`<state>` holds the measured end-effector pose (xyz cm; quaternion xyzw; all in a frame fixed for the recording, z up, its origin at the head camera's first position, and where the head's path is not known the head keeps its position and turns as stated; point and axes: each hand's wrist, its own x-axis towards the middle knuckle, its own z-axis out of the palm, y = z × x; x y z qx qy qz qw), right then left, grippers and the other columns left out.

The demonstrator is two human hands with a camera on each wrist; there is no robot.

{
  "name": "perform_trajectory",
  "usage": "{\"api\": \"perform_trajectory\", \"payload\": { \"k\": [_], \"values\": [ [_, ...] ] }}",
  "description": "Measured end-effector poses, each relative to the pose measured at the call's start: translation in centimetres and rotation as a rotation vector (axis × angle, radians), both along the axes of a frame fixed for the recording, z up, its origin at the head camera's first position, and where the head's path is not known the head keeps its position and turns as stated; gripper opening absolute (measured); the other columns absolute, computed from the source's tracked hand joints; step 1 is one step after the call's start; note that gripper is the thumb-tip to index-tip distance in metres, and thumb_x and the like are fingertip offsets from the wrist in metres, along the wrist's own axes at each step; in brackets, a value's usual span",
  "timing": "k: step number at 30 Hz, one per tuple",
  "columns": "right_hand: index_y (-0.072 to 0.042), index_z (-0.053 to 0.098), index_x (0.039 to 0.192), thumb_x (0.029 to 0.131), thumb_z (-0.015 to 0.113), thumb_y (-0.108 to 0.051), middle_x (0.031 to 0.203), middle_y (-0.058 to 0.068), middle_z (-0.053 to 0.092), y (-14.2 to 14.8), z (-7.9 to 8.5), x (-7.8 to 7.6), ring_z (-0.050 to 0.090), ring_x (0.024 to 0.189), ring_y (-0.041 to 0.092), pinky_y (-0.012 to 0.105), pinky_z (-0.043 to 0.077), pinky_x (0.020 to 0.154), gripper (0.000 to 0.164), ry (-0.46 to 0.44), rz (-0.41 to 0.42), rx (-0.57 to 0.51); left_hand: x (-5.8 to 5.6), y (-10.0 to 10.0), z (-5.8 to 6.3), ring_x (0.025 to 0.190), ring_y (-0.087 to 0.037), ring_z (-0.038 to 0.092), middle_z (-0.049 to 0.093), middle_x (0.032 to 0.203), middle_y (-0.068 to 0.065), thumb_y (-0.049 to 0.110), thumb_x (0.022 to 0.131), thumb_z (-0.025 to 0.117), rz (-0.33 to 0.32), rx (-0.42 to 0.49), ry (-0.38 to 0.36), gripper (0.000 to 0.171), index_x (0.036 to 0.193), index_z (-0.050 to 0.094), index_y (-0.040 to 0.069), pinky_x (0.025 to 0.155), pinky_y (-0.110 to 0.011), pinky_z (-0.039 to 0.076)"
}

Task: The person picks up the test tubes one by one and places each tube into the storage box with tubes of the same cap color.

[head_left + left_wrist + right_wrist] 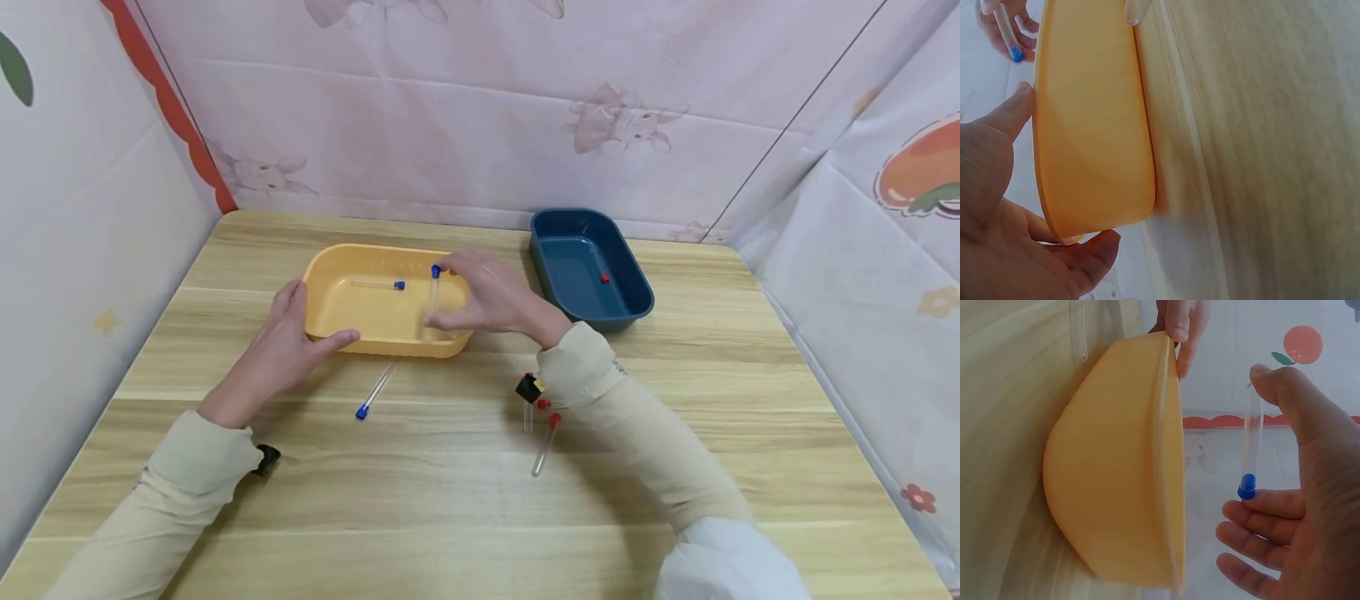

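Observation:
A clear test tube with a blue cap is pinched lengthwise by my right hand, above the right part of a yellow bin. In the right wrist view the thumb presses the tube's bottom end and a finger touches the blue cap; the other fingers spread apart. My left hand grips the bin's left front corner, its thumb along the front rim. Another blue-capped tube lies inside the bin. One more blue-capped tube rests on the table in front of it.
Right of the yellow bin stands a dark blue bin with a red-capped item inside. Several red-capped tubes lie near my right forearm, partly covered by a black wrist device. Patterned cloth walls border the wooden table.

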<state>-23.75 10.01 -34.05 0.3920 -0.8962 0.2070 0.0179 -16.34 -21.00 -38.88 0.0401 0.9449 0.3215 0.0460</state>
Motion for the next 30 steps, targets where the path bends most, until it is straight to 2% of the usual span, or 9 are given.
{"api": "perform_trajectory", "payload": {
  "k": [6,13,20,23,30],
  "values": [
    [-0.004,0.059,0.142,0.083,0.077,-0.060,0.133,0.011,0.066,-1.4,-0.5,-0.8,0.059,0.124,0.026,0.040,0.045,0.108,0.084,-0.039,-0.023,0.042,-0.2,-0.2,-0.1,0.140,-0.055,0.031,0.007,0.164,-0.034,0.067,0.090,0.068,0.001,-0.009,-0.001,0.123,0.163,-0.002,-0.003,0.111,-0.071,0.029],
    [-0.002,0.059,0.141,0.085,0.076,-0.060,0.131,0.011,0.067,-3.1,-1.5,-1.6,0.061,0.120,0.026,0.039,0.049,0.103,0.082,-0.083,0.006,0.006,-0.1,-0.3,0.0,0.142,-0.056,0.030,0.008,0.164,-0.035,0.065,0.090,0.069,0.001,0.010,-0.019,0.123,0.163,-0.004,-0.001,0.112,-0.071,0.028],
    [-0.005,0.066,0.128,0.084,0.078,-0.059,0.126,0.010,0.069,-4.8,-2.4,-2.1,0.064,0.116,0.026,0.035,0.050,0.099,0.071,-0.061,0.037,-0.001,0.1,-0.4,0.1,0.142,-0.056,0.029,0.008,0.164,-0.035,0.065,0.090,0.070,-0.001,0.020,-0.019,0.124,0.163,-0.004,-0.002,0.112,-0.071,0.028],
    [-0.005,0.065,0.131,0.084,0.077,-0.059,0.128,0.009,0.069,-5.4,-2.8,-2.3,0.063,0.118,0.024,0.035,0.050,0.099,0.073,-0.065,0.023,0.026,0.1,-0.4,0.0,0.142,-0.056,0.030,0.008,0.163,-0.036,0.065,0.089,0.070,-0.003,0.023,-0.008,0.124,0.163,-0.003,-0.003,0.112,-0.070,0.029],
    [-0.006,0.061,0.137,0.085,0.074,-0.064,0.133,0.005,0.065,-6.5,-3.7,-2.8,0.058,0.125,0.022,0.034,0.047,0.104,0.078,-0.142,-0.026,0.087,-0.1,-0.5,-0.2,0.140,-0.055,0.033,0.012,0.163,-0.036,0.063,0.090,0.072,0.002,0.037,0.014,0.122,0.163,-0.001,-0.003,0.111,-0.070,0.031]
  ]
}}
